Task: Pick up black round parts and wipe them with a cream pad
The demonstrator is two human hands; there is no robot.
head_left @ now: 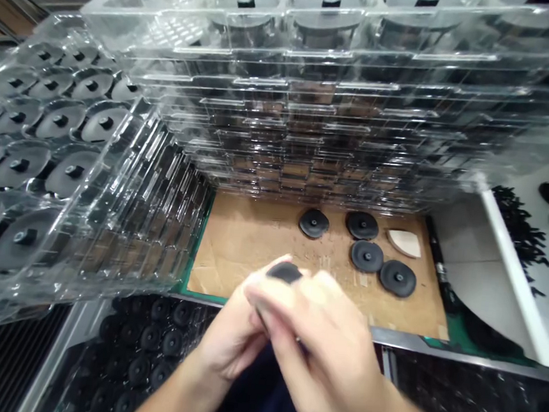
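Note:
My left hand (232,330) and my right hand (323,358) meet low in the middle of the view, both blurred by motion. Together they pinch a small black round disc (284,271), which shows above the fingertips. Beyond the hands lies a brown cardboard sheet (252,242) with several loose black discs (367,255) on it and a white wedge-shaped piece (404,242) at the right.
Tall stacks of clear plastic trays (312,107) loaded with black discs stand at the back and at the left (58,148). A bin of black discs (146,349) sits below left. A white divider (509,265) borders black parts at the right.

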